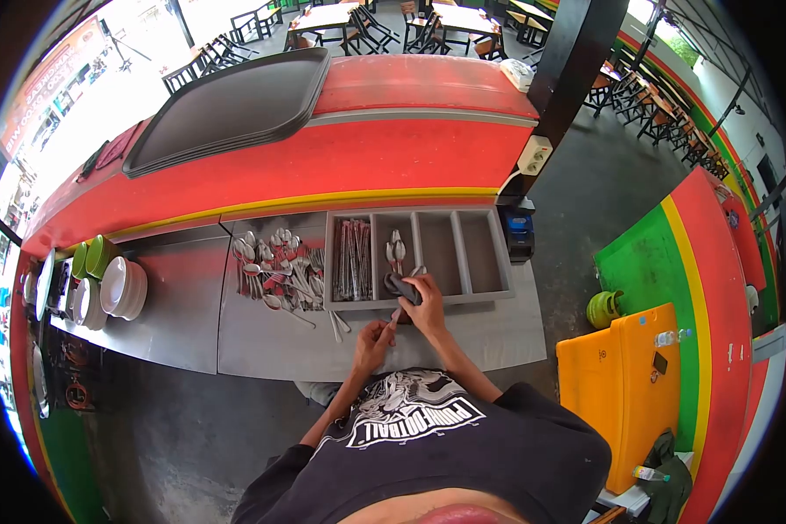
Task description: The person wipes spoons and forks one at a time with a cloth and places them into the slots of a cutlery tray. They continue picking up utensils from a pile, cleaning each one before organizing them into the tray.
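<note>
My left hand (373, 344) is closed in front of the tray, pinching the thin handle of a utensil (395, 318) whose kind I cannot make out. Fingers of my right hand (428, 307) wrap round a dark grey cloth (401, 286), which covers part of that utensil. Both hands are at the near edge of a grey cutlery tray (421, 302) with several long compartments. Spoons (396, 250) lie in its second compartment, bowls away from me. Bundled dark-looking cutlery (353, 258) fills the leftmost one. Left of the tray is a loose heap of spoons and other cutlery (279, 266).
The metal counter (179, 327) carries white bowls (124, 288) and green bowls (101, 255) at far left. Dark serving trays (227, 109) lie on the red ledge (393, 153) ahead. A blue-black device (520, 234) stands right of the cutlery tray, below a power socket (534, 155).
</note>
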`<action>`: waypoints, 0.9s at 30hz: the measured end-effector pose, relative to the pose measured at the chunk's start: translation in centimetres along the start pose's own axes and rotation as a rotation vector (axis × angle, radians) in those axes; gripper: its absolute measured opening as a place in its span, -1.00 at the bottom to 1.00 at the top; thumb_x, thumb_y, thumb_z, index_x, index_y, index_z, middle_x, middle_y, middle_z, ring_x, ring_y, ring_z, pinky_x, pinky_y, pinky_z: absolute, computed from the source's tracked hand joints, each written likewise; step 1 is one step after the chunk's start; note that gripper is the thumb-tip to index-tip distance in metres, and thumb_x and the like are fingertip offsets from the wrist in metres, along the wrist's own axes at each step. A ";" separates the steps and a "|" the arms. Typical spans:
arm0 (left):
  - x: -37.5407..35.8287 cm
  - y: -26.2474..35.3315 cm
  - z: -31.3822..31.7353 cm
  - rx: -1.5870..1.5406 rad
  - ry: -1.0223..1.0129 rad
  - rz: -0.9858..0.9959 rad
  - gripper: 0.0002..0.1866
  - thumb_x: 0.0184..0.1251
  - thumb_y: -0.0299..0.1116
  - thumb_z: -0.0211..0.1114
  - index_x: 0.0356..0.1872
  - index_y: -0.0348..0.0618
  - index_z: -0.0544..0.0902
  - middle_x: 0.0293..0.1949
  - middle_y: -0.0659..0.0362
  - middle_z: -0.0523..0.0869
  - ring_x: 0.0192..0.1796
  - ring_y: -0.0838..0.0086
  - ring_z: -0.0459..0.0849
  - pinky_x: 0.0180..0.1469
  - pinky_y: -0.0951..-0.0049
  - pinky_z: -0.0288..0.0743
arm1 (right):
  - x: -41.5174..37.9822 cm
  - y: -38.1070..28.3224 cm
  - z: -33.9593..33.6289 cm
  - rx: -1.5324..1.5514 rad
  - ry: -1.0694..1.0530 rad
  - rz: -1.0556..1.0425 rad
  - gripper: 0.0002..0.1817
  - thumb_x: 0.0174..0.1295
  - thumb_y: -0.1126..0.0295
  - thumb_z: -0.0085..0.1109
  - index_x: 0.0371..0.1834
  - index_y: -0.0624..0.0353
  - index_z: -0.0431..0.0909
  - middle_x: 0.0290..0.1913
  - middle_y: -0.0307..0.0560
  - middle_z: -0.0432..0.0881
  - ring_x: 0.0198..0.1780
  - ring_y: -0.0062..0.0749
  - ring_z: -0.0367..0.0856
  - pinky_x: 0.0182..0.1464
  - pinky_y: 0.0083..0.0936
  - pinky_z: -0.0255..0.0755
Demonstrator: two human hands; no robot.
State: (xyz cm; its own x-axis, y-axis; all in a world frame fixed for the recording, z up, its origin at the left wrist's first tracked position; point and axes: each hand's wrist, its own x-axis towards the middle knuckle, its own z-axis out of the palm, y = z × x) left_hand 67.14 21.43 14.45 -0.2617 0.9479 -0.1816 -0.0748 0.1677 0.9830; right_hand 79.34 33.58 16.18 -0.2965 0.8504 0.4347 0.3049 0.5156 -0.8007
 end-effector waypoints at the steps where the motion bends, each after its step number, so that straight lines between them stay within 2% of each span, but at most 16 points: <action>1: -0.3 -0.4 0.0 -0.033 -0.013 0.016 -0.68 0.47 -0.17 0.21 -0.30 -0.28 0.62 -0.54 0.26 0.61 -0.48 0.66 0.49 -0.41 0.61 0.28 | -0.1 0.2 -0.3 -0.014 0.030 -0.003 -0.57 -0.13 0.57 0.41 -0.10 0.17 0.60 -0.14 0.01 0.53 -0.10 -0.02 0.59 -0.05 -0.27 0.48; 6: -1.6 -2.0 -0.2 -0.039 -0.048 -0.005 -0.71 0.48 -0.20 0.21 -0.31 -0.25 0.62 -0.58 0.29 0.59 -0.51 0.72 0.44 -0.45 0.62 0.23 | -0.5 1.3 -1.3 -0.095 0.154 0.003 -0.56 -0.14 0.61 0.42 -0.09 0.17 0.60 -0.13 -0.01 0.51 -0.10 -0.03 0.57 -0.07 -0.27 0.46; 10: -2.3 -2.6 -0.4 -0.041 -0.042 -0.010 -0.72 0.48 -0.22 0.19 -0.32 -0.26 0.61 -0.58 0.28 0.60 -0.52 0.71 0.45 -0.45 0.62 0.23 | -0.3 2.7 -1.7 -0.089 0.374 0.100 -0.59 -0.10 0.64 0.36 -0.10 0.19 0.58 -0.14 0.03 0.51 -0.08 -0.02 0.55 -0.01 -0.29 0.43; 11: -2.4 -2.8 -0.6 -0.030 -0.034 -0.014 -0.72 0.48 -0.23 0.19 -0.32 -0.26 0.61 -0.57 0.28 0.60 -0.52 0.71 0.45 -0.44 0.62 0.24 | -0.1 3.1 -1.9 -0.140 0.413 0.091 -0.63 0.00 0.62 0.33 -0.07 0.24 0.54 -0.12 0.02 0.51 -0.07 -0.09 0.56 0.00 -0.31 0.43; 14: -2.7 -2.4 -0.6 -0.093 0.088 0.026 -0.71 0.48 -0.22 0.20 -0.32 -0.27 0.61 -0.57 0.28 0.59 -0.52 0.71 0.46 -0.43 0.64 0.26 | 0.0 4.6 -1.7 0.002 0.546 0.205 -0.65 0.12 0.54 0.33 -0.02 0.30 0.49 -0.10 -0.01 0.53 -0.06 -0.22 0.56 0.01 -0.35 0.44; 15: -2.6 -2.3 -0.7 -0.105 0.127 0.030 -0.71 0.48 -0.22 0.20 -0.32 -0.27 0.61 -0.57 0.28 0.59 -0.52 0.71 0.47 -0.43 0.64 0.27 | 0.1 3.9 -1.9 0.086 0.540 0.271 -0.61 0.17 0.46 0.36 0.02 0.31 0.45 -0.09 -0.07 0.55 -0.08 -0.36 0.56 0.02 -0.42 0.45; 18: -2.3 -2.1 -0.9 -0.113 0.225 0.031 -0.69 0.48 -0.18 0.20 -0.32 -0.26 0.61 -0.57 0.28 0.59 -0.51 0.70 0.49 -0.41 0.63 0.29 | -0.2 1.6 -2.1 0.460 0.368 0.601 -0.55 0.14 0.43 0.40 0.07 0.29 0.46 -0.11 -0.13 0.57 -0.11 -0.40 0.58 0.04 -0.47 0.45; 20: -1.8 -2.2 -1.0 -0.082 0.269 0.026 -0.64 0.47 -0.09 0.19 -0.31 -0.24 0.62 -0.57 0.27 0.60 -0.50 0.69 0.52 -0.41 0.63 0.28 | -1.2 -0.5 -1.6 0.556 0.224 0.545 -0.49 0.13 0.41 0.43 0.13 0.28 0.44 -0.11 -0.16 0.58 -0.10 -0.43 0.58 0.04 -0.48 0.46; 21: -1.5 -2.0 -1.0 -0.075 0.269 0.020 -0.66 0.48 -0.14 0.20 -0.32 -0.25 0.61 -0.57 0.27 0.60 -0.50 0.69 0.51 -0.41 0.62 0.30 | -1.9 -1.2 -1.2 0.603 0.152 0.515 -0.45 0.12 0.40 0.44 0.15 0.28 0.43 -0.12 -0.18 0.58 -0.10 -0.45 0.58 0.05 -0.49 0.47; 24: -1.1 -2.6 -0.9 -0.016 0.276 0.022 -0.70 0.49 -0.22 0.20 -0.34 -0.27 0.60 -0.58 0.26 0.60 -0.52 0.68 0.51 -0.42 0.62 0.33 | -4.5 -2.3 -0.3 0.486 -0.260 0.386 -0.44 0.11 0.41 0.43 0.18 0.24 0.46 -0.10 -0.11 0.59 -0.06 -0.35 0.61 0.07 -0.45 0.47; 26: -0.7 -5.0 -1.1 0.076 0.286 0.052 -0.69 0.49 -0.21 0.21 -0.34 -0.28 0.60 -0.58 0.25 0.61 -0.53 0.67 0.51 -0.43 0.62 0.33 | -5.0 -3.4 -0.1 0.310 -0.297 0.146 -0.50 0.08 0.42 0.43 0.13 0.22 0.53 -0.09 -0.04 0.59 -0.03 -0.23 0.61 0.09 -0.40 0.46; 27: -0.7 -4.4 -0.7 0.022 0.265 0.057 -0.69 0.48 -0.21 0.21 -0.34 -0.29 0.60 -0.58 0.24 0.62 -0.53 0.67 0.52 -0.44 0.62 0.33 | -4.8 -3.6 -0.2 0.221 -0.311 0.024 -0.52 0.07 0.43 0.42 0.10 0.20 0.56 -0.08 -0.01 0.59 -0.01 -0.18 0.61 0.10 -0.38 0.46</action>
State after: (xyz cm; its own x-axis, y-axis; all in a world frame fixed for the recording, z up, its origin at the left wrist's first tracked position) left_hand 66.97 19.81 10.28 -0.5079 0.8524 -0.1242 -0.0327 0.1250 0.9916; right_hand 79.82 27.60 17.03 -0.5627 0.7718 0.2961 0.1224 0.4320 -0.8935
